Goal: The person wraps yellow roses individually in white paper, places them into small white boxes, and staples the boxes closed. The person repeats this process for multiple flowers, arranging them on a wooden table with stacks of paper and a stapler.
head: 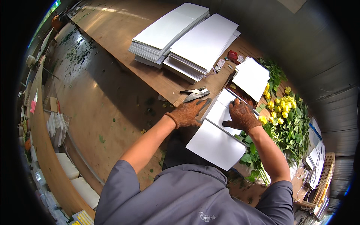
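My left hand (191,113), in a brown knitted glove with dark fingertips, rests at the left edge of a sheet of white card (215,116) with its fingers apart. My right hand (242,116), gloved the same way, lies on that card with thumb and fingers spread. A thin dark bar (225,130) crosses the card, and a white flap (216,146) extends from there towards my body. Just beyond my left hand is a metal plier-like tool (197,93), perhaps a stapler. Yellow roses (281,108) with leafy stems lie right of my right hand.
Two tall stacks of white card (171,28) (205,42) stand farther up the wooden table (152,81). Smaller white sheets (251,77) lie beyond my right hand, near a red packet (232,55). A woven crate (326,171) sits far right. Leaves litter the floor (107,118).
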Demonstrator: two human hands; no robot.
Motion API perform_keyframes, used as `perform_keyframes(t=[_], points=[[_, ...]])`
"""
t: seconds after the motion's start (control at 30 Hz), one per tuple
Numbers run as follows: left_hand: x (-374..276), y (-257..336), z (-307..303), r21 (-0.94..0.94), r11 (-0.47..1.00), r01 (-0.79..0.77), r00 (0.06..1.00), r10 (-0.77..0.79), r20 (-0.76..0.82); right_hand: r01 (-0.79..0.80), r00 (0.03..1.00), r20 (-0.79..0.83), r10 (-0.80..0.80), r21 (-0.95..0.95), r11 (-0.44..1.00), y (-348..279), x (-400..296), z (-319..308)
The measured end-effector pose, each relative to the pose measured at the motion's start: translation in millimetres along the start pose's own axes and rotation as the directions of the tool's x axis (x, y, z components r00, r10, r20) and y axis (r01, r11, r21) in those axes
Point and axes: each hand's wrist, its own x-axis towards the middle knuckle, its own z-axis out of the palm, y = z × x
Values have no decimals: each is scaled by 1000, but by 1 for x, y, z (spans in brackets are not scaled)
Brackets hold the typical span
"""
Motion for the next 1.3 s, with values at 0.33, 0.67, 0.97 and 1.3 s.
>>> perform_keyframes(t=[0.33, 0.67, 0.97, 1.3], points=[[46, 20, 8, -775, 593, 218, 965, -247, 82, 90, 982, 106, -157, 464, 881, 71, 32, -15], [59, 21, 35, -559, 815, 156, 957, -264, -117, -15, 974, -207, 97, 365, 931, 62, 37, 16], [77, -56, 9, -799, 579, 159, 985, -149, 88, -379, 822, -346, 452, 260, 888, 11, 34, 10], [103, -154, 53, -199, 962, 185, 908, -89, 409, -575, 547, -325, 772, 524, 628, -52, 33, 56]])
